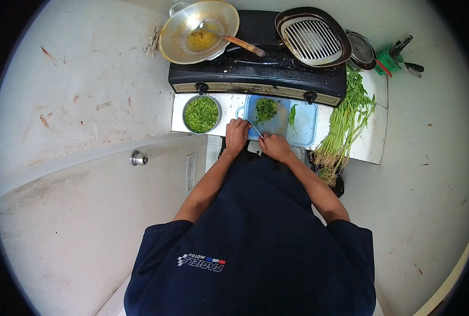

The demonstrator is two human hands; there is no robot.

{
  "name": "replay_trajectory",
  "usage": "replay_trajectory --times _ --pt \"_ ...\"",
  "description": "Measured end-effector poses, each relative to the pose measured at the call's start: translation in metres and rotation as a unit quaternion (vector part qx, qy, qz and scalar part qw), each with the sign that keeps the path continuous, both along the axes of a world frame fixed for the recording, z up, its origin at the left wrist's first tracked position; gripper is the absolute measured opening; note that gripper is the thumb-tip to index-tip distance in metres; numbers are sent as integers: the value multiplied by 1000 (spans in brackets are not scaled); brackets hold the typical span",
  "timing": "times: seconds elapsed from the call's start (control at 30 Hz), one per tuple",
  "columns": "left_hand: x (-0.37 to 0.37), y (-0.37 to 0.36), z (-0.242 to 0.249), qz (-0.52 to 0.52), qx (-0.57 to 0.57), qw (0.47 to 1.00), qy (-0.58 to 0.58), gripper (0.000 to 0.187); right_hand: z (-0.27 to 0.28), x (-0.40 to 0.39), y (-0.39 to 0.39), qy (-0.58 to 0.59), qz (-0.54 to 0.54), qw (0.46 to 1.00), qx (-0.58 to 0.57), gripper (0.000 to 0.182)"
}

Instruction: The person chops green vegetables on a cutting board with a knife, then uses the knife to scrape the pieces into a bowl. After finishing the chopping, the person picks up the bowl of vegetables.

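Observation:
My right hand (275, 146) is closed around the handle end of a knife (254, 127), whose thin blade slants up and left over the near edge of a blue cutting board (304, 138). My left hand (237, 136) is at the board's near left corner, fingers bunched close to the blade's tip. What those fingers grip, if anything, is hidden. Chopped greens (266, 109) lie in a heap on the board beyond the blade. A loose green leaf (292, 115) rests farther right on it. Left of the board stands a round bowl (185, 122) filled with finely chopped greens (202, 114).
Behind the board is a black two-burner gas stove (255, 76). It carries a wok (170, 39) with a wooden-handled spatula (245, 46), and a grill pan (284, 26). Rooted leafy stalks (345, 121) hang over the counter at right. A green basket (386, 62) holds utensils.

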State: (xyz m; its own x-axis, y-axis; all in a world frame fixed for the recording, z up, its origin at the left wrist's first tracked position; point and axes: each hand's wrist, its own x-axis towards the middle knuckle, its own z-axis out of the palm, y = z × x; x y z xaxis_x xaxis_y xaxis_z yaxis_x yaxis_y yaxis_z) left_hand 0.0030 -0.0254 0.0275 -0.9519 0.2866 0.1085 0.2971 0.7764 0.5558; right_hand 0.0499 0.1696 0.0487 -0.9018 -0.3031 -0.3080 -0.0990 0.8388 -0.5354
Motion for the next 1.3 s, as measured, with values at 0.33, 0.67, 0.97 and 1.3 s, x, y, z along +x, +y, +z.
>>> replay_trajectory --times 0.33,0.67,0.97,1.3 --pt "4 -3 3 -12 12 1000 14 10 -15 1 1 6 6 1000 6 41" --pt "7 -6 -1 -4 22 1000 16 12 -14 -1 -2 19 -10 1000 -7 40" --pt "6 -5 0 1 21 1000 16 10 -7 0 -4 -8 5 1000 15 43" --pt "5 -13 5 -33 46 998 1 19 -8 -2 -4 13 -13 1000 2 42"
